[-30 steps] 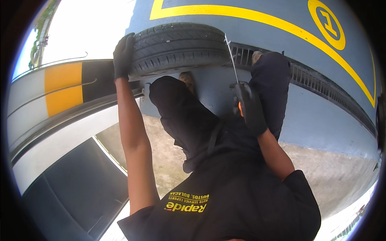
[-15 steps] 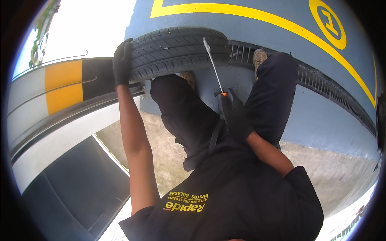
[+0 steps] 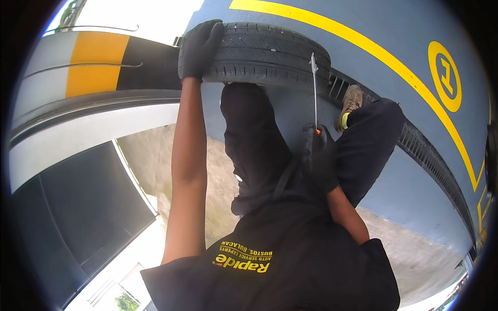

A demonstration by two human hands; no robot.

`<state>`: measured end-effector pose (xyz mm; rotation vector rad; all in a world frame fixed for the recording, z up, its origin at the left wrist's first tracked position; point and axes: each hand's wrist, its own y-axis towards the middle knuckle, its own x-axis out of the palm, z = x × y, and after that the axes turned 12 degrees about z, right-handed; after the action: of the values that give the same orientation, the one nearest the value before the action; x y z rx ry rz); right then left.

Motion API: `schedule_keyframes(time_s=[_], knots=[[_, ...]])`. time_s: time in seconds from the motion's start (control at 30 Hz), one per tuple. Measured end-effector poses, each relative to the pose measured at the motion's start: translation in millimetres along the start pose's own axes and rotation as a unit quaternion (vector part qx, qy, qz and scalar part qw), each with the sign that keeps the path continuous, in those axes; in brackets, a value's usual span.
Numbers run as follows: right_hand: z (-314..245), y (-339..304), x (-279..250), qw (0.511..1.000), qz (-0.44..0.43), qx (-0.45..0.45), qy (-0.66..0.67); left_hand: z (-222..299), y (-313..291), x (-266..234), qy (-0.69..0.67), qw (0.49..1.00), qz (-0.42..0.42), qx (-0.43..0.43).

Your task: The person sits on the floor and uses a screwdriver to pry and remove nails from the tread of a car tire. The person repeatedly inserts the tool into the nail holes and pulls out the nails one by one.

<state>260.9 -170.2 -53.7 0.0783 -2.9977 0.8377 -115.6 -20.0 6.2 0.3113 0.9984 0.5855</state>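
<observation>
A black car tyre (image 3: 270, 52) stands upright in front of me, its grooved tread toward me and a small pale spot on the tread. My left hand (image 3: 201, 49), in a black glove, grips its left end, fingers bent over the tread edge. Gloved in black too, my right hand (image 3: 320, 158) is closed round the handle of a thin metal rod tool (image 3: 315, 96). A bit of orange shows at the grip; the rest of the handle is hidden by my fingers. The tool's pale, wider tip points up before the right part of the tread.
A slotted drain grate (image 3: 425, 155) runs across the grey floor beyond my knees. Yellow floor lines (image 3: 358, 44) lie past it. To the left is a barrier striped black, yellow and white (image 3: 98, 65), with thin hooked rods (image 3: 104, 65). My right shoe (image 3: 351, 103) rests by the grate.
The view has shifted, so the tyre sits further right and higher. My left hand has come further over the tread. The rod tool now stands nearly vertical, where it leaned left before.
</observation>
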Motion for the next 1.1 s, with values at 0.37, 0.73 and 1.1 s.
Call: schedule_keyframes(time_s=[0.37, 0.73, 1.1], knots=[[-22, -3, 4, 1.000, -0.014, -0.028, 0.002, 17, 2, 27, -0.004, 0.999, 0.025, 0.036], [-23, 11, 1, 0.991, 0.000, -0.130, -0.039, 63, 1, 42, 0.000, 0.997, 0.073, 0.027], [-65, 0, 1, 0.980, 0.031, -0.153, -0.120, 96, -41, 56, -0.509, 0.835, 0.141, -0.156]])
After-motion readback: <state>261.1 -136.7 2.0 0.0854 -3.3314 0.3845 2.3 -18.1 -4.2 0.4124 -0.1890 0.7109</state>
